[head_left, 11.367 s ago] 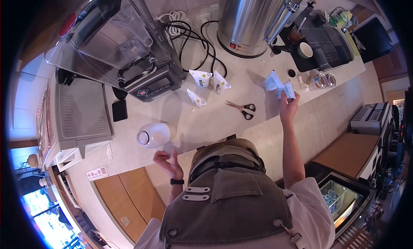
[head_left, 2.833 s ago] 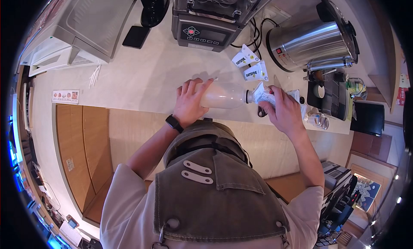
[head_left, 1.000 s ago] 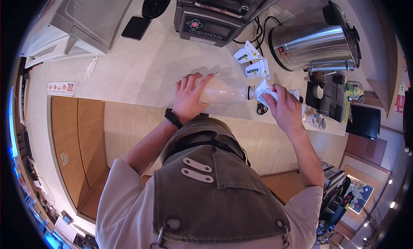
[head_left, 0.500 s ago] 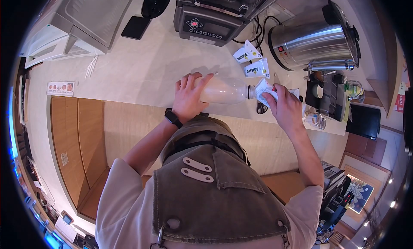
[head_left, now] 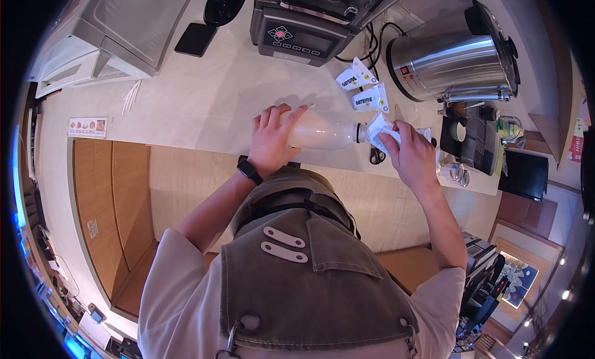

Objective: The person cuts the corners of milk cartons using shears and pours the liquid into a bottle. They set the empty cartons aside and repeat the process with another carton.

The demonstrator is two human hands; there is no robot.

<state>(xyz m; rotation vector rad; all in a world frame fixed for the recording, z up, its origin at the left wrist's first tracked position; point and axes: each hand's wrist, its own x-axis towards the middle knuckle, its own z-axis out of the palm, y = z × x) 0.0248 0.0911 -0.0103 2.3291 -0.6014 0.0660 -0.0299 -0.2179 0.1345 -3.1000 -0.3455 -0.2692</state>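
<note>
My left hand (head_left: 273, 139) is wrapped round the base end of a clear plastic bottle (head_left: 325, 131), which is tipped so that its dark-ringed neck points right. Whitish liquid shows inside it. A white drink carton (head_left: 377, 128) is gripped in my right hand (head_left: 409, 149), its near end up against the bottle's mouth. My fingers cover much of this carton, and the exact contact at the mouth is hard to make out. Just beyond the bottle are two white cartons marked OATSIDE, an upper one (head_left: 356, 77) and a lower one (head_left: 370, 99).
Scissors handles (head_left: 377, 155) show under the carton. A steel boiler (head_left: 449, 58) and a dark machine with buttons (head_left: 304, 33) stand along the back. A black flat pad (head_left: 196, 39) lies at the left, and a glass (head_left: 457, 173) sits near the counter's right end.
The whitish liquid in the bottle appears slightly more extensive. Both hands, the bottle and the carton hold almost the same position.
</note>
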